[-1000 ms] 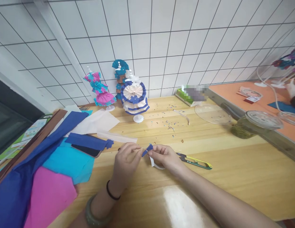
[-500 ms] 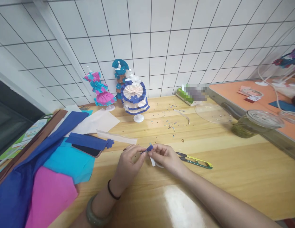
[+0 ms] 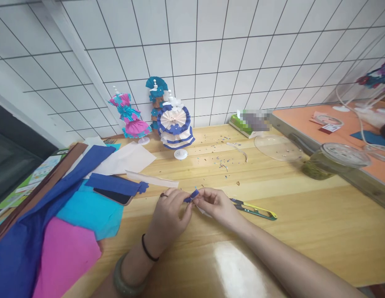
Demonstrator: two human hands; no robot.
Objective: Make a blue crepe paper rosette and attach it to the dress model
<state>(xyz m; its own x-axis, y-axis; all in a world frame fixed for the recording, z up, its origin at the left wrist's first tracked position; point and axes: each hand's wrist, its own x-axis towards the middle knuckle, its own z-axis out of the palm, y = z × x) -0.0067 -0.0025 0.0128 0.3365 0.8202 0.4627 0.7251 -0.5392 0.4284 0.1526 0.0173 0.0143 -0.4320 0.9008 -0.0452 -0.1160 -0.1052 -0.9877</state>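
Between my fingertips is a small piece of dark blue crepe paper (image 3: 194, 193). My right hand (image 3: 216, 205) pinches it between thumb and fingers. My left hand (image 3: 170, 212) meets its left side with the fingers closed on the paper, the thumb lower and slightly apart. Below my right fingers shows part of a white strip (image 3: 204, 212); whether it is held or lies on the table I cannot tell. Beside my right wrist lies a pair of yellow-and-dark thread snips (image 3: 256, 210).
Paper-dressed mannequin figures, one blue and white (image 3: 175, 124), stand at the wall. Crepe paper sheets (image 3: 89, 209) and a phone (image 3: 113, 196) lie left. Paper scraps (image 3: 223, 160) dot the wooden table (image 3: 304, 231). A clear lid (image 3: 277, 148) and a glass jar (image 3: 322, 163) stand right.
My left thumb has dropped away from the blue paper, and the left fingers have shifted slightly. Less of the white strip shows under my right hand.
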